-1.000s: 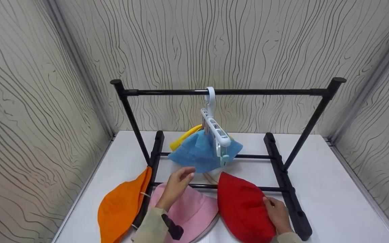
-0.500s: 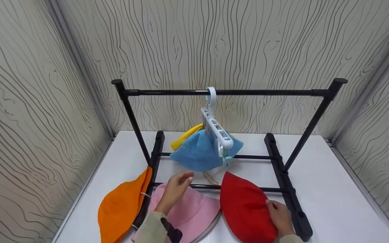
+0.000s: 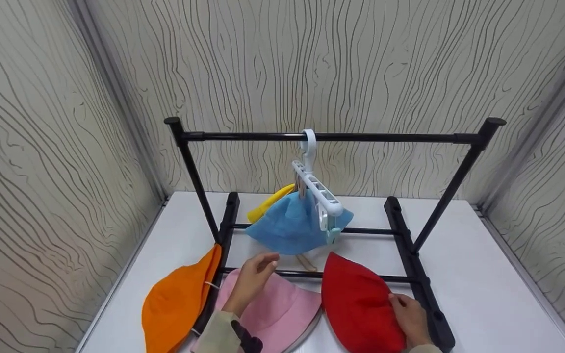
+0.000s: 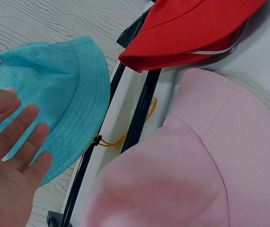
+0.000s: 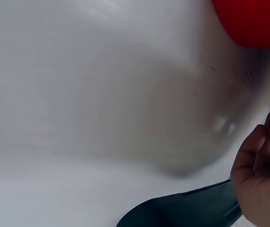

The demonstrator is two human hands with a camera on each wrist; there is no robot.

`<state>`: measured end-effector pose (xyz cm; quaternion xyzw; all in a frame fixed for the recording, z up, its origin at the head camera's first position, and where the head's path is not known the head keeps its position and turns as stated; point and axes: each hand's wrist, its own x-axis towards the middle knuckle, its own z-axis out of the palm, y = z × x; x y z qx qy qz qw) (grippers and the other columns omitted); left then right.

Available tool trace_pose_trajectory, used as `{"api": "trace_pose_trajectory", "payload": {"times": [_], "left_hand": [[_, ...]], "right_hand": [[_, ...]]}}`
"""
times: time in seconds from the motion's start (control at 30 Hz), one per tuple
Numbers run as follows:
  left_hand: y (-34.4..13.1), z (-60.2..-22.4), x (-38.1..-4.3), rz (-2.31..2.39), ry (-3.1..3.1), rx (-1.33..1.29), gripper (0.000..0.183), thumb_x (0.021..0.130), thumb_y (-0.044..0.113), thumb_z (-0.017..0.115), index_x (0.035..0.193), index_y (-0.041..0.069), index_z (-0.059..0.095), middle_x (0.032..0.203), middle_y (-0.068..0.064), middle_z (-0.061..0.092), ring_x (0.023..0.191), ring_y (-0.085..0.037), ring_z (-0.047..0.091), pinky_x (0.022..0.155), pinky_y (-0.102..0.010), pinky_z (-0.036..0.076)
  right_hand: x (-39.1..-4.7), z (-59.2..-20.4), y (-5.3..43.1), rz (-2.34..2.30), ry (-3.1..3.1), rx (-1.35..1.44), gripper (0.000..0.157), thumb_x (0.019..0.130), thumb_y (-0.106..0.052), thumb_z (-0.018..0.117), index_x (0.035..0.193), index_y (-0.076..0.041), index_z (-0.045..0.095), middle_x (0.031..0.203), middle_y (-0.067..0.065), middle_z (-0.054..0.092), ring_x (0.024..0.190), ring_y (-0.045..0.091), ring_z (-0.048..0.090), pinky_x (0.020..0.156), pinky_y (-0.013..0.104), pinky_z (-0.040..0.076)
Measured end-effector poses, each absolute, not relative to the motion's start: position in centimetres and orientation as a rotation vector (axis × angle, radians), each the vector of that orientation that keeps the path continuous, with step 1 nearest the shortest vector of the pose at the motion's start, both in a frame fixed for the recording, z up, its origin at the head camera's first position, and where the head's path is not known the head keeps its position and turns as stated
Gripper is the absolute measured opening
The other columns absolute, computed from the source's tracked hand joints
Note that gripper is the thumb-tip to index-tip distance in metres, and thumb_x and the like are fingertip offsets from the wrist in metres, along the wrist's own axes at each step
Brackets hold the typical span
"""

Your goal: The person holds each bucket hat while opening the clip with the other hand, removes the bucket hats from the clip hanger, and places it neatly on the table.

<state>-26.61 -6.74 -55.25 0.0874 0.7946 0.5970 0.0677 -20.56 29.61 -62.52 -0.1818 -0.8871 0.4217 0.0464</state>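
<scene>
In the head view my left hand (image 3: 250, 284) hovers over the pink bucket hat (image 3: 282, 309), fingers relaxed and holding nothing. Its fingers spread in front of the blue bucket hat (image 4: 54, 71) in the left wrist view. That blue hat is clipped to a white clip hanger (image 3: 317, 189) hooked over the rack's top bar. My right hand (image 3: 412, 316) grips the right edge of a red bucket hat (image 3: 358, 304), thumb on the fabric. In the right wrist view, the right hand's fingers curl at the right edge. An unused pale green clip (image 3: 333, 234) hangs at the hanger's near end.
Behind the blue hat, a yellow hat (image 3: 269, 203) shows partly. An orange bucket hat (image 3: 177, 299) lies at the left against the rack's base. The black rack (image 3: 385, 138) stands on a white table (image 3: 488, 274), with patterned walls on three sides.
The red hat and my right hand have shifted slightly to the right. My left hand has drawn back a little, away from the blue hat. The near end of the hanger has swung slightly right.
</scene>
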Motion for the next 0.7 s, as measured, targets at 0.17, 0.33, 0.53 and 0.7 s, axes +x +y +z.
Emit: {"api": "trace_pose_trajectory", "payload": {"times": [0.17,0.33,0.53,0.7], "left_hand": [[-6.9,-55.2,-26.5,1.796,2.393,0.228,0.036,0.098,0.028,0.055,0.13,0.011,0.058,0.131,-0.009,0.06,0.121,-0.028,0.056,0.103,-0.045,0.046],[-6.9,-55.2,-26.7,1.785,2.412,0.227,0.034,0.098,0.027,0.055,0.128,0.012,0.059,0.13,-0.009,0.061,0.12,-0.028,0.056,0.103,-0.045,0.046],[-7.0,-55.0,-26.9,1.796,2.412,0.256,0.034,0.099,0.024,0.054,0.129,0.01,0.058,0.131,-0.011,0.059,0.122,-0.03,0.055,0.104,-0.047,0.045],[-7.0,-54.5,-27.1,1.813,2.408,0.234,0.035,0.099,0.026,0.054,0.13,0.011,0.057,0.132,-0.01,0.059,0.122,-0.028,0.055,0.106,-0.046,0.044]], "right_hand": [[-20.8,-62.2,29.7,1.325,-2.71,-0.578,0.037,0.097,-0.02,0.05,0.116,0.009,0.062,0.11,0.028,0.065,0.101,0.039,0.061,0.084,0.046,0.052],[-21.1,-61.8,29.8,1.36,-2.726,-0.586,0.038,0.096,-0.017,0.049,0.12,0.01,0.059,0.113,0.03,0.062,0.103,0.04,0.06,0.085,0.046,0.053],[-21.5,-61.4,29.8,1.368,-2.722,-0.556,0.035,0.093,-0.011,0.048,0.119,0.01,0.06,0.115,0.029,0.062,0.101,0.037,0.062,0.081,0.043,0.055],[-21.8,-60.7,29.6,1.373,-2.701,-0.553,0.034,0.093,-0.01,0.048,0.119,0.008,0.061,0.113,0.027,0.064,0.096,0.031,0.064,0.073,0.035,0.055]]}}
